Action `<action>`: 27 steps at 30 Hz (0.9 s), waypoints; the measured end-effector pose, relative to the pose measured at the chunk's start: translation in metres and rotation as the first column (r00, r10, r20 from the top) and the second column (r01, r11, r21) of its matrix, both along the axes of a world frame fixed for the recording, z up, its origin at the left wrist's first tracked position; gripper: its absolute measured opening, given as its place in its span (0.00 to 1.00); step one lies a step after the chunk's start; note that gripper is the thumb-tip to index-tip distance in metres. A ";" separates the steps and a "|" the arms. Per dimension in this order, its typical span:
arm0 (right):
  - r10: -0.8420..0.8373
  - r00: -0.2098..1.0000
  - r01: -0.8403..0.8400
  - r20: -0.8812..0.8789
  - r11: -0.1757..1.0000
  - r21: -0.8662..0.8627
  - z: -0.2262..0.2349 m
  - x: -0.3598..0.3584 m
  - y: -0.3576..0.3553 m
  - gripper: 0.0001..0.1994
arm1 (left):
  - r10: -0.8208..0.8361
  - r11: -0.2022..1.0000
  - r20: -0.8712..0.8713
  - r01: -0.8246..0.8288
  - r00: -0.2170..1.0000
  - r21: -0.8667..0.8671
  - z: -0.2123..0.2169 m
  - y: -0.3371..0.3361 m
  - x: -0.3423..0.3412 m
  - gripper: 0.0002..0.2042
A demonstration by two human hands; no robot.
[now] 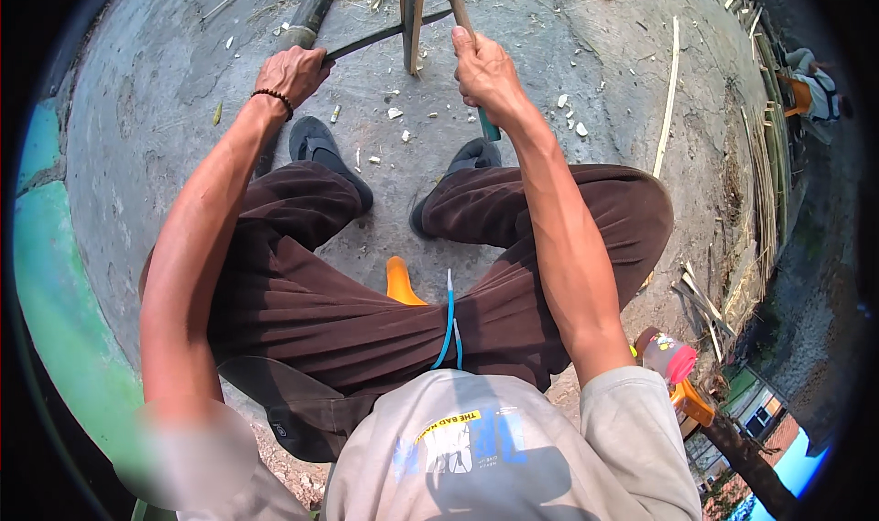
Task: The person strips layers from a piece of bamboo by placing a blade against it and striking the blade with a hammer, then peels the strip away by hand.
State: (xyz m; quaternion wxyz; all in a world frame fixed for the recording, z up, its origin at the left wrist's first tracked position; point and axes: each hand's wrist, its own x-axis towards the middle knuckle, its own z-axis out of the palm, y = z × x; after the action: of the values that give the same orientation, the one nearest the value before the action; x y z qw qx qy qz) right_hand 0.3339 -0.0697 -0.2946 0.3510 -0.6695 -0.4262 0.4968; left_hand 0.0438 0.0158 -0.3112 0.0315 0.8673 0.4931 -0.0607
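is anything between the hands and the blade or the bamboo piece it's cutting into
Nothing visible. The left hand already grips one end of the dark blade, and the right hand is closed on a teal-handled tool. The blade lies straight across the upright bamboo strip, touching it. Only chips lie on the concrete ground below.

From my remote seat I see a grey concrete floor (165,109) scattered with pale wood chips (572,118). A long thin bamboo strip (668,91) lies on it at the right, and a heap of bamboo slats (765,182) runs along the far right edge. A thick dark bamboo pole (307,17) lies at the upper left. Two dark sandals (320,150) rest flat on the floor. An orange plastic stool (401,283) shows between the brown trousers (302,292). A bottle with a pink cap (667,356) stands at the lower right. Another person (815,86) sits far off at the right.
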 end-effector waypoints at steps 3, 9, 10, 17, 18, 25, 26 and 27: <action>-0.082 0.982 0.113 -0.173 0.977 0.180 0.052 0.003 -0.004 0.23 | -0.026 1.000 -0.007 0.026 1.000 0.007 0.003 0.004 0.010 0.15; -0.104 0.891 0.370 -0.442 0.731 0.574 0.124 0.003 -0.022 0.20 | -0.006 1.000 0.022 0.006 1.000 -0.012 0.002 0.004 0.002 0.15; -0.107 0.870 0.416 -0.481 0.682 0.601 0.122 0.004 -0.023 0.20 | -0.007 1.000 0.020 0.008 1.000 -0.013 0.001 0.005 0.000 0.15; -0.004 1.000 -0.008 0.028 0.905 0.425 0.060 -0.009 -0.023 0.21 | 0.053 0.997 0.007 -0.053 0.999 -0.050 -0.005 0.008 -0.003 0.15; -0.014 0.995 0.034 -0.102 0.980 0.197 0.058 -0.013 -0.021 0.20 | 0.074 0.996 -0.010 -0.074 0.997 -0.053 -0.008 0.010 -0.007 0.14; -0.054 0.973 0.028 -0.224 0.993 -0.118 0.025 0.001 -0.012 0.17 | 0.088 0.996 0.038 -0.087 0.995 -0.025 -0.008 0.013 -0.005 0.18; -0.033 0.973 0.014 -0.228 0.996 -0.085 0.025 0.000 -0.010 0.17 | 0.091 0.996 0.039 -0.090 0.995 -0.016 -0.006 0.015 -0.005 0.18; -0.029 0.972 0.011 -0.233 0.997 -0.082 0.025 0.000 -0.008 0.17 | 0.100 0.995 0.047 -0.099 0.994 -0.026 -0.006 0.016 -0.004 0.18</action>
State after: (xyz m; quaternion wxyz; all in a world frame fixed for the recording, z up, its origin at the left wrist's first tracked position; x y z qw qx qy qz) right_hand 0.3334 -0.0779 -0.2697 0.3767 -0.6242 -0.3551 0.5852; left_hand 0.0401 0.0322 -0.3168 0.0565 0.8425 0.5339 -0.0438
